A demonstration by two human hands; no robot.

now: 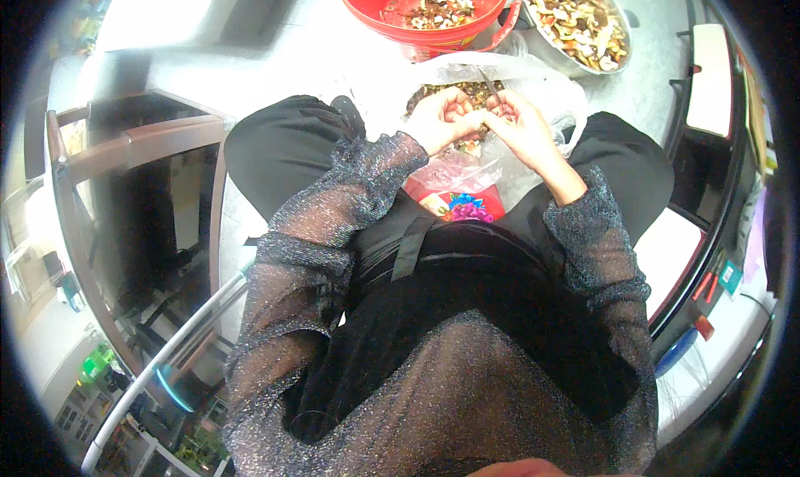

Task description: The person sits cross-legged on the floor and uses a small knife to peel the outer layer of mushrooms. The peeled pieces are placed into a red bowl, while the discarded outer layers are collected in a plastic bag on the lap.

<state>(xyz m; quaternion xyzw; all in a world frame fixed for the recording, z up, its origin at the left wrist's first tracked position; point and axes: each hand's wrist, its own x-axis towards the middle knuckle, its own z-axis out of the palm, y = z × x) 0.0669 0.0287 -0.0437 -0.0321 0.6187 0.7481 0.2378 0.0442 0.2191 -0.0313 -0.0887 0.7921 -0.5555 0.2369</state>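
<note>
My right hand (515,124) grips a small knife (489,84), its narrow blade pointing up and away from me. My left hand (447,118) meets it, fingers curled; whatever small piece sits between the fingertips is hidden. Both hands are above an open clear plastic bag (565,93) between my knees. Inside the bag lie many small brown and cream pieces (428,93), apparently cut dried mushroom. A red item with blue and magenta flowers (469,207) shows at the bag's near side, close to my lap.
Beyond the bag stands a red plastic bucket (400,36) with similar pieces inside. To its right, a metal bowl (627,55) is heaped with larger slices. A brown-framed piece of furniture (144,133) is on my left, with a white rail (165,358) nearer. Dark-edged furniture (694,177) runs along my right.
</note>
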